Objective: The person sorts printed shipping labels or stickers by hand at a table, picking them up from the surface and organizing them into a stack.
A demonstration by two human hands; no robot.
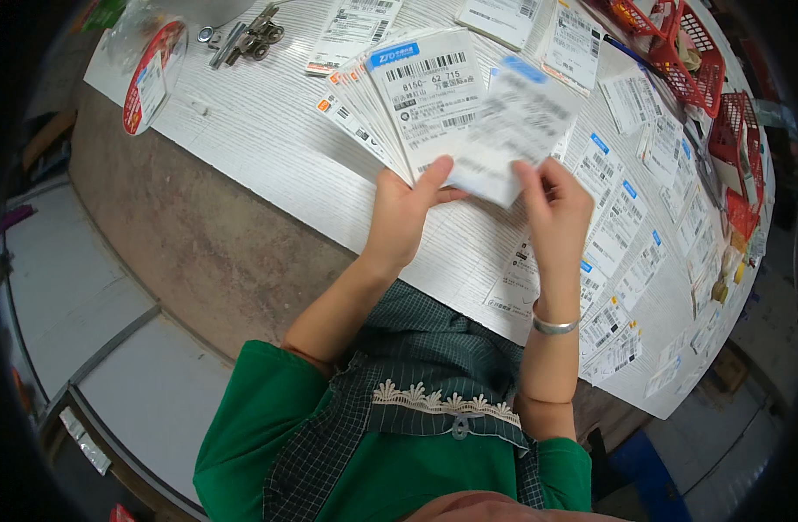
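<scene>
A fanned stack of shipping labels (434, 96) with barcodes is gripped in my left hand (405, 204), the thumb lying over the lower edge of the front one. The top label has a blue corner, and those behind it show orange marks. My right hand (554, 204) pinches the lower right corner of one more shipping label (525, 130), which is blurred by motion and overlaps the right side of the stack. Both hands are above the white table (286, 148) near its front edge.
Rows of labels (621, 217) cover the table's right side. More label stacks (355, 30) lie along the back. Red plastic baskets (686, 70) stand at the far right. Metal fittings (251, 39) and a red-rimmed plastic package (151, 83) lie at the far left.
</scene>
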